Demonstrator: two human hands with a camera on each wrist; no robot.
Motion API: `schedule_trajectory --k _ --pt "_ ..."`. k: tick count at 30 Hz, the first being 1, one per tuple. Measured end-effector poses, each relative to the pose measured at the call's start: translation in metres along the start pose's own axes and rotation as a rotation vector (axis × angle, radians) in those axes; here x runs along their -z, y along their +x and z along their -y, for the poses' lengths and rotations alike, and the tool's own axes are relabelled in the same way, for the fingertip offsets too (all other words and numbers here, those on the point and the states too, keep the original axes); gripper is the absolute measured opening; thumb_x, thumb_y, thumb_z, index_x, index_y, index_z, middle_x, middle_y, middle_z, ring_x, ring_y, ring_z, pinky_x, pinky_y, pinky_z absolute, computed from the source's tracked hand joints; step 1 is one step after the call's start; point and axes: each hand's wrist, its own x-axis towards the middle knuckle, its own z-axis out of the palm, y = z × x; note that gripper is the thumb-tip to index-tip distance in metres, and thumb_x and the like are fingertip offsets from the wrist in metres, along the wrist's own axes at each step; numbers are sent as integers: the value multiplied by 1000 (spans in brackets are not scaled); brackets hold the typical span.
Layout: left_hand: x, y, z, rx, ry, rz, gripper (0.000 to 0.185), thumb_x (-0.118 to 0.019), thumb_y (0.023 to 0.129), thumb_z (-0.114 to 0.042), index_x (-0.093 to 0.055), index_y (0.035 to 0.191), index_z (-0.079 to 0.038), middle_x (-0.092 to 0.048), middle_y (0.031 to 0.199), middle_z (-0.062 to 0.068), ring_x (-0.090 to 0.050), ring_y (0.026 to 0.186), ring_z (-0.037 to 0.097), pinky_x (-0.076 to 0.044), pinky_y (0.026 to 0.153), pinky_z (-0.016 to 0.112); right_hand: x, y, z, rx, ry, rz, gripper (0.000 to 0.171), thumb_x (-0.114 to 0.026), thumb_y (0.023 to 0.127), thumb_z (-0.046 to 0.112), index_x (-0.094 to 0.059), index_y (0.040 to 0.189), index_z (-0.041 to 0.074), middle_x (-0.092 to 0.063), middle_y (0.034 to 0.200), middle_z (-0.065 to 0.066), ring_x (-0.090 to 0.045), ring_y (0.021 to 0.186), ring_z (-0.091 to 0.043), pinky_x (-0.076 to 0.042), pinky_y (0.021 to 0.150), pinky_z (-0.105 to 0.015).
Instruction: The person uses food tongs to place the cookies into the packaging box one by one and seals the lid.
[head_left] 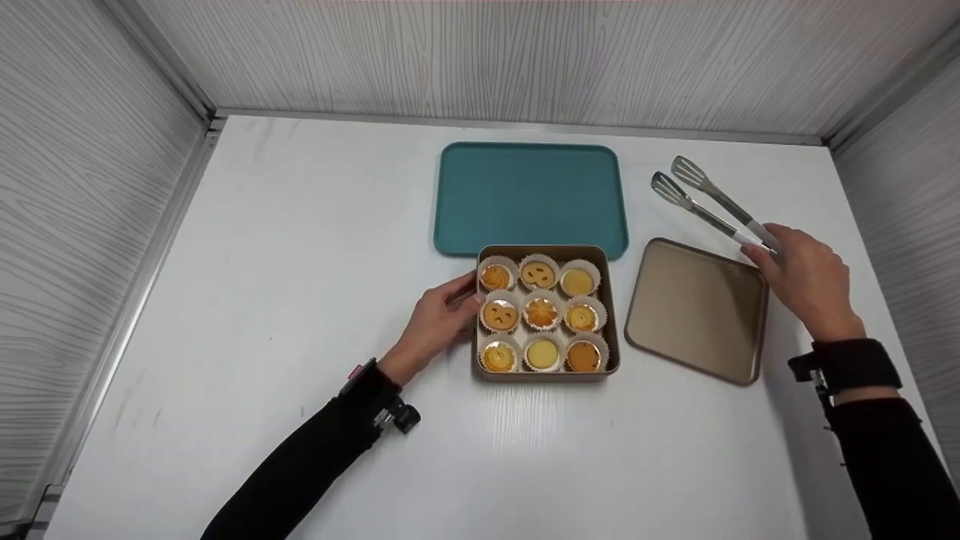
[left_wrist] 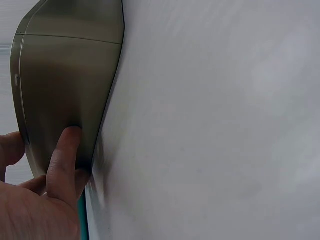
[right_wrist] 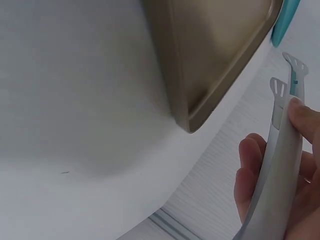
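A gold square tin (head_left: 546, 373) sits mid-table, holding several small cookies in white paper cups (head_left: 541, 313). My left hand (head_left: 439, 321) rests against the tin's left wall (left_wrist: 60, 90), fingers touching its side. The tin's gold lid (head_left: 697, 309) lies to the right, also seen as the lid's corner (right_wrist: 210, 65). My right hand (head_left: 806, 277) grips the white handle of metal tongs (head_left: 709, 201) past the lid's far right corner; the tongs (right_wrist: 277, 145) lie across my fingers, tips pointing away.
A teal tray (head_left: 529, 196) lies just behind the tin on the white table (head_left: 300, 262). Grey wood-grain walls enclose the table at the back and both sides.
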Motion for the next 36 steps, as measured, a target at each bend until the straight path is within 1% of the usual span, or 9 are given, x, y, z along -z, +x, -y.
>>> schedule_trajectory --k 5,12,16,22,26,29,32,34,36 --pt "-3 0 -1 9 -2 4 56 -63 105 -19 -44 155 -1 -49 156 17 -55 136 27 -47 111 33 -2 8 -21 -15 -13 55 47 -67 103 29 -61 134 -7 -61 113 -37 -60 97 -58 -46 68 -73" --pt "-4 -1 -2 12 2 2 57 -64 105 -19 -44 155 -1 -48 156 17 -56 136 28 -47 111 32 -6 15 -35 -47 4 133 52 -67 103 29 -58 136 -10 -59 122 -40 -56 110 -60 -46 82 -73" --pt "-5 0 -3 16 -3 6 57 -63 105 -19 -43 155 0 -48 155 18 -56 136 27 -48 110 31 -7 20 -37 -24 -39 143 49 -72 100 24 -60 131 -13 -61 117 -41 -58 104 -60 -48 80 -72" --pt "-4 1 -2 12 12 1 57 -63 105 -20 -44 155 -1 -50 155 17 -56 136 26 -47 110 32 -10 28 -38 44 -82 163 34 -74 97 13 -65 118 -13 -64 99 -38 -62 87 -55 -50 69 -69" --pt "-3 0 -2 10 11 4 57 -63 105 -20 -43 155 0 -49 155 17 -55 136 26 -47 110 31 -14 31 -37 37 -88 207 24 -71 99 14 -66 105 -8 -65 93 -35 -62 83 -53 -49 66 -67" --pt "-3 0 -1 16 13 -1 57 -63 105 -21 -43 155 -1 -49 155 17 -56 136 26 -47 110 31 -15 33 -36 8 -89 244 26 -69 101 18 -65 105 -7 -65 93 -35 -62 83 -53 -48 66 -67" --pt "-2 0 -1 23 6 -10 57 -63 105 -21 -44 155 -1 -50 155 17 -56 136 26 -48 110 31 -14 33 -33 -30 -81 281 41 -67 103 23 -62 122 -12 -63 107 -41 -60 93 -59 -49 74 -70" --pt "-2 0 -2 18 1 -13 57 -63 105 -20 -44 155 0 -50 154 18 -56 136 27 -47 110 32 -14 33 -31 -51 -70 296 55 -64 104 29 -54 135 -15 -58 118 -46 -57 102 -63 -47 81 -72" --pt "-1 -1 -2 10 1 -14 57 -63 105 -20 -43 155 1 -50 154 19 -56 136 28 -47 110 33 -13 29 -28 -49 -70 277 66 -63 105 31 -44 143 -20 -52 123 -49 -54 107 -66 -46 85 -74"
